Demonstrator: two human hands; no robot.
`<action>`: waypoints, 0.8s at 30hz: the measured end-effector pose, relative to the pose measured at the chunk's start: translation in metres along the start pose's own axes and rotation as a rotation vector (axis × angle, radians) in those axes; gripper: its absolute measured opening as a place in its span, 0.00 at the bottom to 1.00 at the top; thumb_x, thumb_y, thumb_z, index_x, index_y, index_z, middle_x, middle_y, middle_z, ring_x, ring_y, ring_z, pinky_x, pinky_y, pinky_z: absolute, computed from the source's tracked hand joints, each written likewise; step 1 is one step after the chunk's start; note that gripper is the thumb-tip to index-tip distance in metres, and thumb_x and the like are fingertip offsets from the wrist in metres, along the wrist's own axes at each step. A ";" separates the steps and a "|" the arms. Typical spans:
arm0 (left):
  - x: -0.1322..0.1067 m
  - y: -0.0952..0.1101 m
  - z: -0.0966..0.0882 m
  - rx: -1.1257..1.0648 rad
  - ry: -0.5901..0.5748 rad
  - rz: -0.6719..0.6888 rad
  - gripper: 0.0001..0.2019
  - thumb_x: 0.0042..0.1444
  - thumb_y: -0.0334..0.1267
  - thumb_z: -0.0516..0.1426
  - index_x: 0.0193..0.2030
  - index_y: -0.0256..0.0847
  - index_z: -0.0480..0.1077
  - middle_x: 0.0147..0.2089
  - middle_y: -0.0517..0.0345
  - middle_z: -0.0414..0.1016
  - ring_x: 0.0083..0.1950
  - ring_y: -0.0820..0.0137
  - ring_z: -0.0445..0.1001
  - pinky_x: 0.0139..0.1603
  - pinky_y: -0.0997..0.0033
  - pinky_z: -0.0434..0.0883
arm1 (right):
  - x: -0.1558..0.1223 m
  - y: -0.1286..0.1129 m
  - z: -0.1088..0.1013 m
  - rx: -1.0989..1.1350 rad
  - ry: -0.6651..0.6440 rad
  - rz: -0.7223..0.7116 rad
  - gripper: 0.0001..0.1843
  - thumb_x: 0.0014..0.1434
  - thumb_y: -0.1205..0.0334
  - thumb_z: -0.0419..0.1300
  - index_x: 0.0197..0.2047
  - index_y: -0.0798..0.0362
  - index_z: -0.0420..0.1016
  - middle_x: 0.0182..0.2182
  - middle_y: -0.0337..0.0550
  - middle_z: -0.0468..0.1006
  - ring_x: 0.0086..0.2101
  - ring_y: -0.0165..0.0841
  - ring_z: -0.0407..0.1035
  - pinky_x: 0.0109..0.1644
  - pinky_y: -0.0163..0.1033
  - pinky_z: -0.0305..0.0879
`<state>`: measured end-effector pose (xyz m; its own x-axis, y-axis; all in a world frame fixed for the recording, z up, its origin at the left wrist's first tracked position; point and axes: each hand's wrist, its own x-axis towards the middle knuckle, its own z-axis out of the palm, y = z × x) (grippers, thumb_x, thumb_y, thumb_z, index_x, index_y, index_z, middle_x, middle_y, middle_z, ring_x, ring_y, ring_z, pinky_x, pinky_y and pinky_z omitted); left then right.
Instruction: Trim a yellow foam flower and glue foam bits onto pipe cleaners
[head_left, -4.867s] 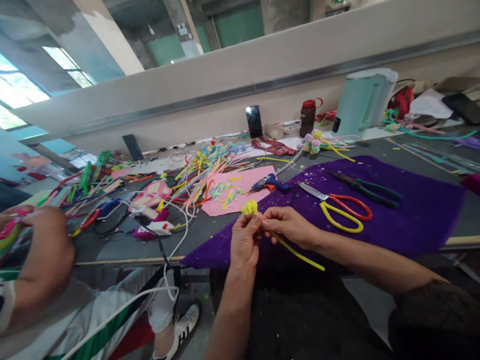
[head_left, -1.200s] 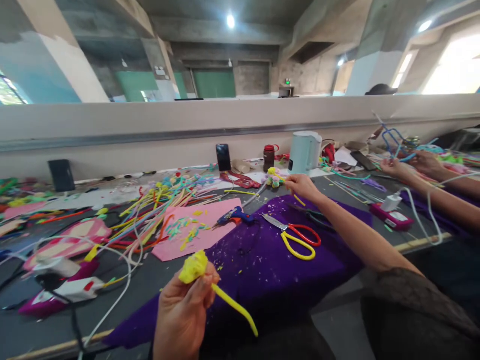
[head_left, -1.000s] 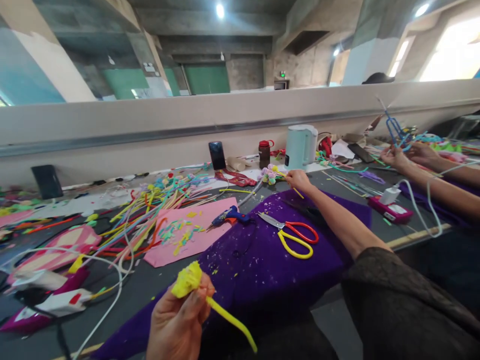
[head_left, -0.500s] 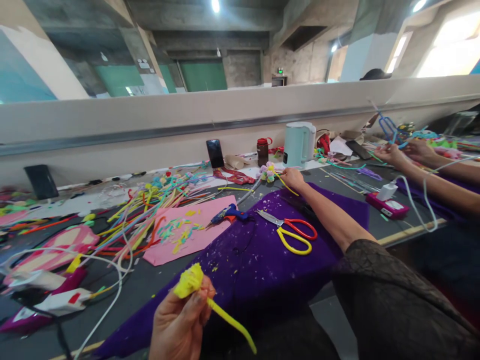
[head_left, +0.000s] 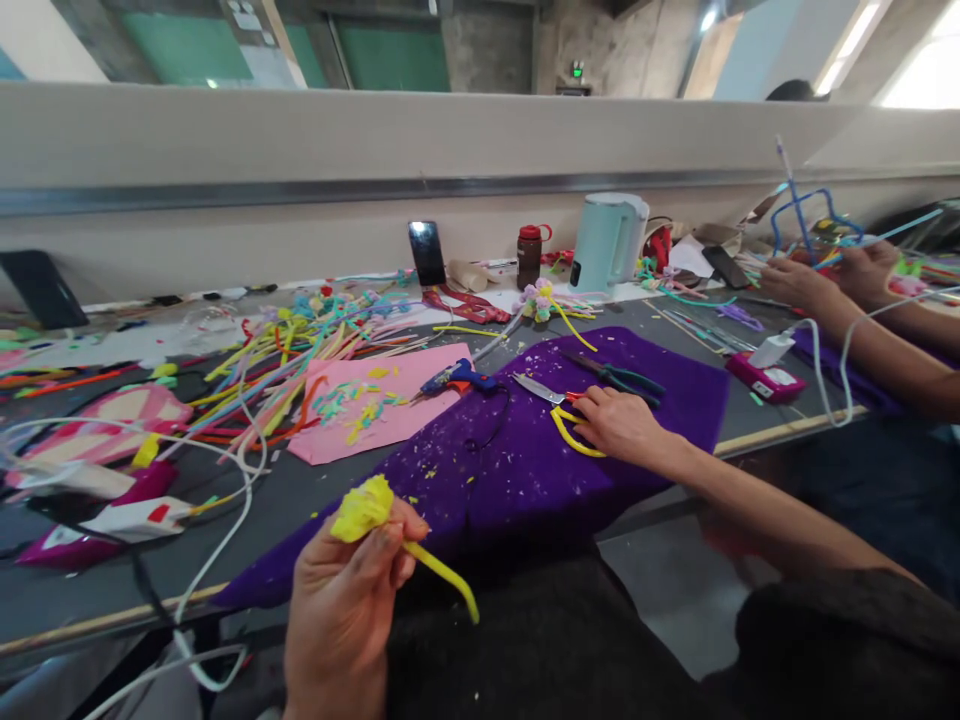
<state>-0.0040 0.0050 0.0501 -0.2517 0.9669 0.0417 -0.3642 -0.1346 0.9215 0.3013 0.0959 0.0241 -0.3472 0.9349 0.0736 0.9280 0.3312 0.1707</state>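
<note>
My left hand (head_left: 352, 590) pinches a yellow pipe-cleaner flower (head_left: 363, 508) just below its head. Its fuzzy stem (head_left: 450, 582) hangs out to the right, over my lap. On the purple cloth (head_left: 450, 480), my right hand (head_left: 619, 425) is closed over the handles of the scissors (head_left: 541, 390). The red handle is mostly covered by my fingers, while the yellow one shows beneath them; the blades lie on the cloth, pointing left. Dark-handled pliers (head_left: 622, 376) rest just beyond that hand. A blue glue gun (head_left: 459, 376) lies to the left, on the pink sheet.
Pink sheet (head_left: 420, 425) holds cut scraps. Many pipe cleaners (head_left: 255, 380) spread at left. A flower bunch (head_left: 537, 300), brown bottle (head_left: 529, 260), kettle (head_left: 606, 245) and phone (head_left: 426, 252) stand along the back. White cables (head_left: 244, 520) cross the left. Another person's hands (head_left: 806, 290) work at right.
My right hand has left the flower bunch at the back and come down onto the scissors' handles. My left hand keeps the yellow flower. The view has tilted downward.
</note>
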 end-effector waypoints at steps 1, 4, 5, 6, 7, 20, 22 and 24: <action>0.000 0.000 0.000 0.002 -0.003 -0.009 0.08 0.37 0.35 0.67 0.21 0.37 0.73 0.23 0.59 0.71 0.22 0.76 0.67 0.16 0.83 0.63 | 0.000 -0.001 0.003 -0.010 -0.009 0.018 0.19 0.62 0.55 0.52 0.52 0.56 0.70 0.44 0.57 0.75 0.42 0.44 0.70 0.40 0.40 0.63; -0.002 -0.001 0.000 -0.005 0.006 -0.027 0.08 0.36 0.35 0.68 0.21 0.37 0.73 0.22 0.59 0.70 0.22 0.76 0.67 0.16 0.84 0.62 | 0.007 0.002 0.007 0.009 -0.031 0.028 0.22 0.62 0.60 0.49 0.58 0.57 0.64 0.45 0.58 0.75 0.43 0.45 0.71 0.40 0.42 0.63; -0.002 -0.002 0.000 -0.008 0.011 -0.040 0.08 0.36 0.35 0.68 0.22 0.37 0.73 0.22 0.59 0.71 0.22 0.77 0.67 0.16 0.84 0.62 | 0.010 0.004 0.007 0.018 -0.035 0.026 0.22 0.62 0.61 0.49 0.58 0.57 0.63 0.45 0.57 0.75 0.42 0.45 0.71 0.40 0.41 0.63; -0.002 -0.002 0.000 -0.008 0.014 -0.059 0.09 0.36 0.35 0.68 0.22 0.37 0.73 0.22 0.59 0.71 0.22 0.77 0.67 0.16 0.84 0.62 | 0.013 0.007 0.007 0.026 -0.038 0.026 0.22 0.61 0.62 0.50 0.58 0.57 0.63 0.44 0.56 0.75 0.41 0.44 0.72 0.39 0.41 0.63; -0.003 -0.002 0.000 -0.006 0.016 -0.075 0.09 0.35 0.36 0.68 0.22 0.37 0.73 0.22 0.59 0.71 0.22 0.77 0.66 0.16 0.84 0.63 | 0.016 0.009 0.006 0.034 -0.043 0.025 0.22 0.60 0.61 0.51 0.58 0.57 0.63 0.43 0.55 0.76 0.40 0.43 0.72 0.38 0.39 0.63; 0.001 -0.006 -0.004 0.026 0.044 -0.093 0.10 0.35 0.36 0.69 0.23 0.37 0.73 0.23 0.59 0.72 0.23 0.76 0.67 0.16 0.84 0.62 | 0.011 0.029 0.001 0.037 -0.027 0.081 0.20 0.63 0.51 0.49 0.50 0.52 0.72 0.39 0.49 0.77 0.37 0.37 0.73 0.37 0.35 0.62; 0.002 -0.006 -0.003 0.028 0.051 -0.088 0.09 0.35 0.35 0.68 0.22 0.37 0.73 0.23 0.59 0.72 0.23 0.76 0.67 0.16 0.83 0.62 | 0.013 0.044 0.000 0.043 -0.003 0.098 0.21 0.65 0.49 0.46 0.51 0.50 0.72 0.42 0.49 0.76 0.41 0.37 0.72 0.41 0.36 0.62; 0.002 -0.007 -0.002 0.028 0.045 -0.079 0.09 0.34 0.35 0.68 0.22 0.37 0.73 0.22 0.58 0.72 0.21 0.76 0.67 0.16 0.83 0.61 | 0.014 0.061 0.005 0.036 0.024 0.134 0.23 0.65 0.50 0.46 0.55 0.54 0.69 0.47 0.55 0.74 0.45 0.42 0.70 0.45 0.40 0.62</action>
<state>-0.0036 0.0073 0.0429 -0.2633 0.9635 -0.0479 -0.3590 -0.0518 0.9319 0.3534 0.1300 0.0310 -0.2221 0.9680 0.1166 0.9704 0.2079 0.1226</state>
